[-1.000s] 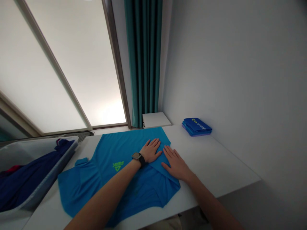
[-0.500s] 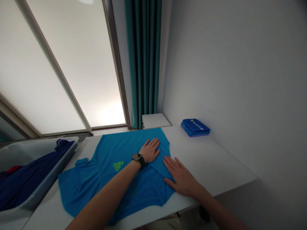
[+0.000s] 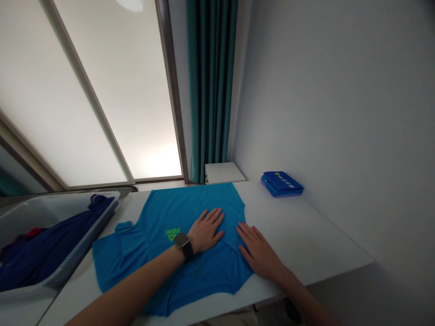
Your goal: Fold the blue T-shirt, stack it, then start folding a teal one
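Head view: left hand and right hand lie flat, fingers spread, on the blue shirt.

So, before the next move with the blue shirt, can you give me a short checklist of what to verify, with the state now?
1. Left hand flat on the blue shirt: ok.
2. Right hand flat on the folded right side, fingers spread: ok.
3. Folded right edge smooth, without wrinkles: cannot tell.
4. Left sleeve folded in: not ok, it lies spread out.
5. Shirt fully on the white table: not ok; the near part reaches the front edge.
6. Folded stack apart from the shirt: ok.
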Tool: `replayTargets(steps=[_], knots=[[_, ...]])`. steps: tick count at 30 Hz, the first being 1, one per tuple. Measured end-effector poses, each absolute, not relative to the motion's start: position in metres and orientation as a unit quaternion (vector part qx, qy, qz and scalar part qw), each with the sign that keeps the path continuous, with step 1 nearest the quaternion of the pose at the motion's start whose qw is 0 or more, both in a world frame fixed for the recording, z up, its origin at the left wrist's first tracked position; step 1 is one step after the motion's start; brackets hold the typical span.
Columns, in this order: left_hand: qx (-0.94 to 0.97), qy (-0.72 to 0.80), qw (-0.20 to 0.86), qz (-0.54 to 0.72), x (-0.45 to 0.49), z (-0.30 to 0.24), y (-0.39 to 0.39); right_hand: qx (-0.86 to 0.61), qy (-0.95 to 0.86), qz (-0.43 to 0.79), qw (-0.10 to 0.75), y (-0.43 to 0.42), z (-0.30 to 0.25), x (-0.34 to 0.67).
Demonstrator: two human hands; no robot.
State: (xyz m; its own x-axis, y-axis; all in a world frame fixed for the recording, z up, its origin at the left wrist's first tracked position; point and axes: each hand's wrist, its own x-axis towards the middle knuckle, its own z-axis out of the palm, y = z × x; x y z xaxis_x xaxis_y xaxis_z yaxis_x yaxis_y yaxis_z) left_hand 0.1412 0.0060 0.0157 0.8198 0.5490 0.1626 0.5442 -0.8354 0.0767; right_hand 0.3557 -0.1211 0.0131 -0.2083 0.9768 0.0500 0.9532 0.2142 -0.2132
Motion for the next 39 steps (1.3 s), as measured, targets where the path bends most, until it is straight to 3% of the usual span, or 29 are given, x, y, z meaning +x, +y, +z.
replayTargets(steps=[8,19,24,31,39], knots=[[0.934,0.343,0.076,0.062,0.056,0.041,0.019,-0.623,-0.773,0.060,0.102,-0.122,0.009,0.356],[0.914,0.356,0.114,0.156,0.023,0.033,0.011,-0.650,-0.738,0.100,0.151,-0.109,0.005,0.363],[0.913,0.345,0.137,0.172,0.017,0.037,0.007,-0.610,-0.782,0.066,0.110,-0.093,0.029,0.329],[0.879,0.385,0.136,0.248,0.004,0.046,0.010,-0.538,-0.832,0.123,0.057,-0.065,0.066,0.246],[0.886,0.384,0.133,0.224,0.003,0.044,0.009,-0.536,-0.831,0.136,0.062,-0.058,0.041,0.197]])
